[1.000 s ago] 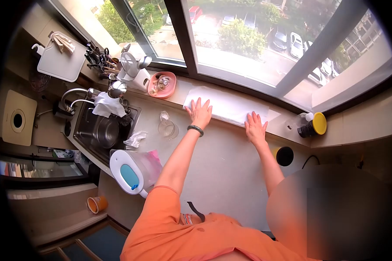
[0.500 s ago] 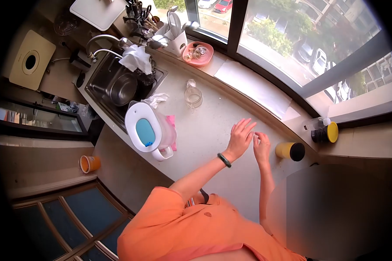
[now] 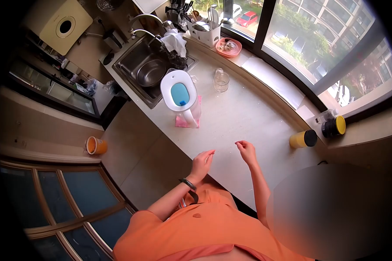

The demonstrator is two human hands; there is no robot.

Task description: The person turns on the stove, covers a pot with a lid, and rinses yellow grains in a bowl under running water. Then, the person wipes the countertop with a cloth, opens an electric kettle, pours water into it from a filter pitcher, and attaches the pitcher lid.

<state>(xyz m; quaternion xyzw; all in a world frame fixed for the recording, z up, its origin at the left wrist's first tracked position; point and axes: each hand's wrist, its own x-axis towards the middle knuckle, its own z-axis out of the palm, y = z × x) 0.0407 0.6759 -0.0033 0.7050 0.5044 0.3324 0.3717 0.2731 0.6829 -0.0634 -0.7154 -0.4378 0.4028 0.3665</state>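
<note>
My left hand, with a dark bracelet on its wrist, hovers at the counter's front edge, its fingers pressed together around something I cannot make out, if anything. My right hand is over the light counter, closed with thumb and fingertips together; whether it pinches anything is too small to tell. The hands are apart. Nearest to my left hand is a white pitcher with a teal lid panel, standing on a pink cloth. A white sheet lies flat on the window ledge.
A clear glass stands behind the pitcher. Left of it is a sink holding a metal bowl. On the right stand a yellow jar and a black, yellow-lidded jar. A pink dish sits on the ledge.
My hands have left the white sheet, come together over the counter, then drawn back toward my body and apart, their fingers closing. The view has turned left.
</note>
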